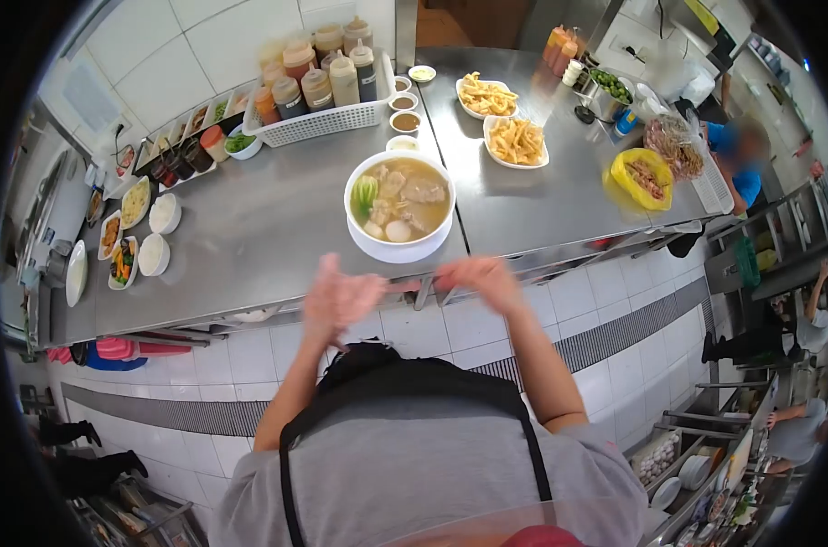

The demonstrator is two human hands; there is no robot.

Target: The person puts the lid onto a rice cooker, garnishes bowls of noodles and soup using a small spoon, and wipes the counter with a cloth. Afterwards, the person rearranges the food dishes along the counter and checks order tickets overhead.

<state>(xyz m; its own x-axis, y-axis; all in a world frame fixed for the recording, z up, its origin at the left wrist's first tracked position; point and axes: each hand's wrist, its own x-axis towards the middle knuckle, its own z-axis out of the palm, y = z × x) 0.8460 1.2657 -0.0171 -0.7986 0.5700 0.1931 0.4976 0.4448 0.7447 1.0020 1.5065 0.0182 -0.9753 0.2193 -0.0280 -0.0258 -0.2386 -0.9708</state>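
Surveyed first: steel counter [277, 214] with dark seam; white tiled wall [140, 56] behind its left part; white tiled floor [605, 290] with dark striped strip [605, 335]. Placed near front edge, just left of seam: soup bowl [399, 244] on white plate [403, 257]. Crowding behind: sauce cups [405, 120], white basket [332, 124] of squeeze bottles [345, 80]. To right: fries [516, 140], yellow bag [621, 173], person in blue [747, 164]. Held near front edge, both blurred: left hand [344, 294], loosely spread; right hand [482, 281], spread or pinching, cannot tell.
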